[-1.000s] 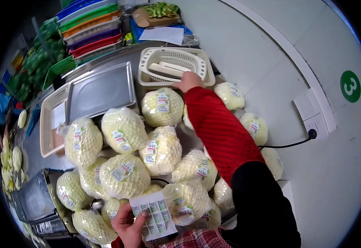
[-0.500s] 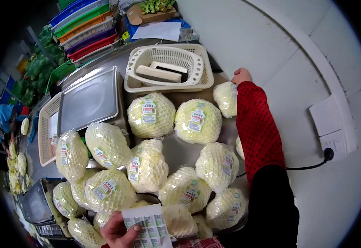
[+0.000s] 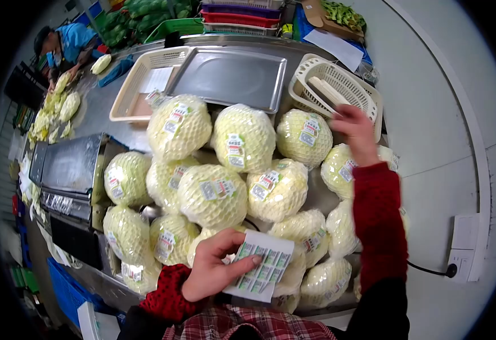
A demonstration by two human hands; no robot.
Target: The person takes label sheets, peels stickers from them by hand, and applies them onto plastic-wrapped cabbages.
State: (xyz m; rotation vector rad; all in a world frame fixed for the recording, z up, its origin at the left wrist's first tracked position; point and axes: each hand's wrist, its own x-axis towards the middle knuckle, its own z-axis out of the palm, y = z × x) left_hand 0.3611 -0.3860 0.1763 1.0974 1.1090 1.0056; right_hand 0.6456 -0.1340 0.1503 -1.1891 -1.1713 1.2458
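My left hand (image 3: 219, 266) grips a sheet of small green-and-white stickers (image 3: 262, 266), thumb on top, low at the front. My right hand (image 3: 357, 130) is raised over the right side, in front of the cream basket (image 3: 344, 85) and near a netted cabbage (image 3: 304, 137). Its fingers are bent and blurred, so what they hold, if anything, does not show. Many pale cabbages in white foam netting and clear wrap lie piled around both hands. Printed labels show on several, such as the cabbage (image 3: 212, 195) in the middle and the cabbage (image 3: 244, 137) behind it.
A metal tray (image 3: 231, 76) rests at the back beside a cream crate (image 3: 124, 93). At left stands a dark-topped scale-like machine (image 3: 72, 164). A person in blue (image 3: 69, 48) handles cabbages at the far left. A cable (image 3: 429, 268) runs to a wall socket at right.
The view has turned left, bringing the other person into sight. My right hand has left the far right cabbage and come back toward me. My left hand still holds the sticker sheet.
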